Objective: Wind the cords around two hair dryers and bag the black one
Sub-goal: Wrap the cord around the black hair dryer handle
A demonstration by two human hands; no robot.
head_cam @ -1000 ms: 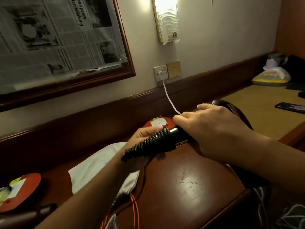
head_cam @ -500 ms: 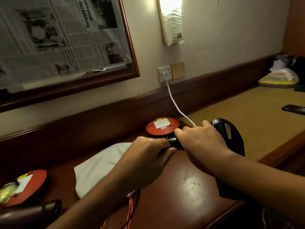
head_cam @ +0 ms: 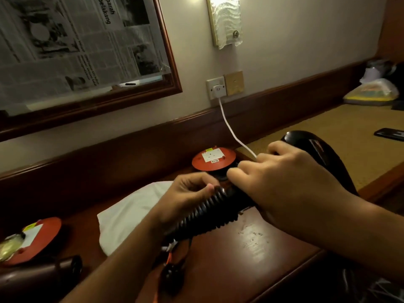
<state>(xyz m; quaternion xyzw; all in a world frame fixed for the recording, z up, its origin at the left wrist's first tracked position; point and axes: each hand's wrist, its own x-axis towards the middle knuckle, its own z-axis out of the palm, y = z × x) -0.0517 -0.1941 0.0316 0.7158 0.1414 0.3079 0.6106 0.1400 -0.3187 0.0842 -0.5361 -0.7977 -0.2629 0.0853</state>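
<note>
The black hair dryer (head_cam: 321, 154) lies across the dark wooden desk, its body to the right and its handle pointing left. My right hand (head_cam: 282, 182) grips the dryer where body meets handle. A black coiled cord (head_cam: 209, 212) is wrapped in tight turns around the handle. My left hand (head_cam: 188, 195) pinches the cord at the top of the coil. The cord's black plug (head_cam: 172, 275) lies on the desk below. A second, dark brown hair dryer (head_cam: 37, 278) rests at the bottom left. A white cloth bag (head_cam: 129, 213) lies flat behind my left arm.
Two red round cable reels sit on the desk, one (head_cam: 215, 159) behind my hands and one (head_cam: 32, 239) at the left. A white cable (head_cam: 229, 127) runs from the wall socket (head_cam: 216, 87). A phone (head_cam: 391, 134) and a plastic bag (head_cam: 371, 94) lie at the right.
My left hand went over the handle and came back to the coil's top, so the wound cord shows again. The dryer has shifted slightly right and the camera moved closer.
</note>
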